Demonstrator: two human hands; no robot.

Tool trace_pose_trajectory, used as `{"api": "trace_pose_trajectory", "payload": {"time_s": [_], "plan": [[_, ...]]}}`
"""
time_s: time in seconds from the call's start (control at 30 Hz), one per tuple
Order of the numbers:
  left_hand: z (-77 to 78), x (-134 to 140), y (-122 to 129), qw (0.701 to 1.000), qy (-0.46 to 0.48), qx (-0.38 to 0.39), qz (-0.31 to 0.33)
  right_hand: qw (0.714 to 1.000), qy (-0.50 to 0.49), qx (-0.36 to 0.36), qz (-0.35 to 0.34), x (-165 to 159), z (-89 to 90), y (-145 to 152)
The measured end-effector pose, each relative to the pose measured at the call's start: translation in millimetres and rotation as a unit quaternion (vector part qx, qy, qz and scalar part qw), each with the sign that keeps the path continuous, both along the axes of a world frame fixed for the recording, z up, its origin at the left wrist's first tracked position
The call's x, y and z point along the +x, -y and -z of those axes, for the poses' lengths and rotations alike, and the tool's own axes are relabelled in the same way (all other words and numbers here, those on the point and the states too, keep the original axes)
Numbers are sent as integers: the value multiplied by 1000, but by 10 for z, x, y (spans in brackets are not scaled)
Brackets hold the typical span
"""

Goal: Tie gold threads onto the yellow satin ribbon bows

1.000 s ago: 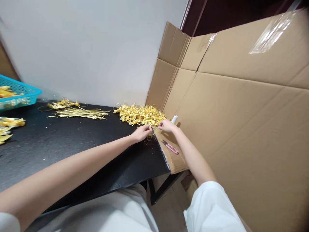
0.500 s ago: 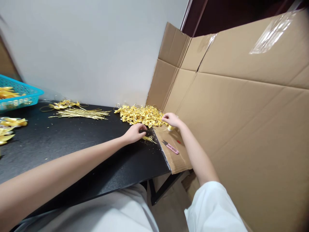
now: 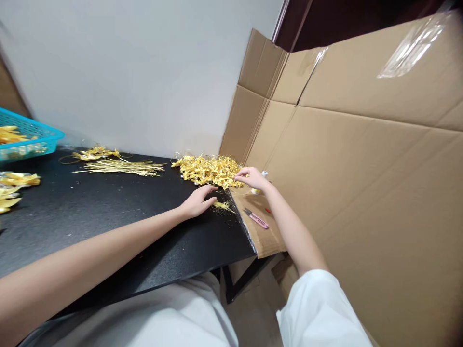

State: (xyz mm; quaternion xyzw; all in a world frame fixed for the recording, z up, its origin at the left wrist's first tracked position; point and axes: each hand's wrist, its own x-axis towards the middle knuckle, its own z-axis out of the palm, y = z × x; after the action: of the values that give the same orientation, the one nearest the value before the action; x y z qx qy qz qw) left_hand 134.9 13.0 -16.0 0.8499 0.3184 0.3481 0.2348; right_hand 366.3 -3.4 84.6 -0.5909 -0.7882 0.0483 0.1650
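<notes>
My left hand (image 3: 198,202) is just above the black table, its thumb and fingers apart and nothing visible between them. Beside its thumb lies a small tuft of yellow thread scraps (image 3: 223,206). At the right edge of a heap of small yellow ribbon bows (image 3: 208,169), my right hand (image 3: 253,178) has its fingertips pinched together; what they hold, if anything, is too small to make out. Partly behind that hand stands a thread spool (image 3: 255,191) with yellow thread. Pink thread snips (image 3: 256,219) rest on the cardboard below it.
A bundle of gold ties (image 3: 125,167) lies along the back of the black table (image 3: 119,226). More yellow ribbon pieces (image 3: 96,153) and a blue basket (image 3: 48,136) are at the left. A tall cardboard sheet (image 3: 347,183) walls off the right side. A small red object (image 3: 268,210) sits near the snips.
My right hand has moved left toward the heap, showing more of the spool. The thumb and fingers of my left hand have spread, and that hand has shifted slightly left.
</notes>
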Motion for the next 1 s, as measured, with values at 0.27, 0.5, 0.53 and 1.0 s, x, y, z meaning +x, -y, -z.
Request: {"api": "trace_pose_trajectory", "payload": {"time_s": [0.27, 0.5, 0.53, 1.0], "plan": [[-165, 219, -108, 968, -159, 185, 52, 965, 247, -47, 71, 123, 188, -16], [-410, 655, -243, 919, -289, 259, 67, 946, 307, -78, 64, 97, 258, -32], [-413, 710, -267, 917, -294, 258, 76, 945, 310, -79, 63, 104, 246, -23], [-278, 748, -443, 888, -334, 257, 184, 987, 120, 27, 105, 508, -151, 74]]}}
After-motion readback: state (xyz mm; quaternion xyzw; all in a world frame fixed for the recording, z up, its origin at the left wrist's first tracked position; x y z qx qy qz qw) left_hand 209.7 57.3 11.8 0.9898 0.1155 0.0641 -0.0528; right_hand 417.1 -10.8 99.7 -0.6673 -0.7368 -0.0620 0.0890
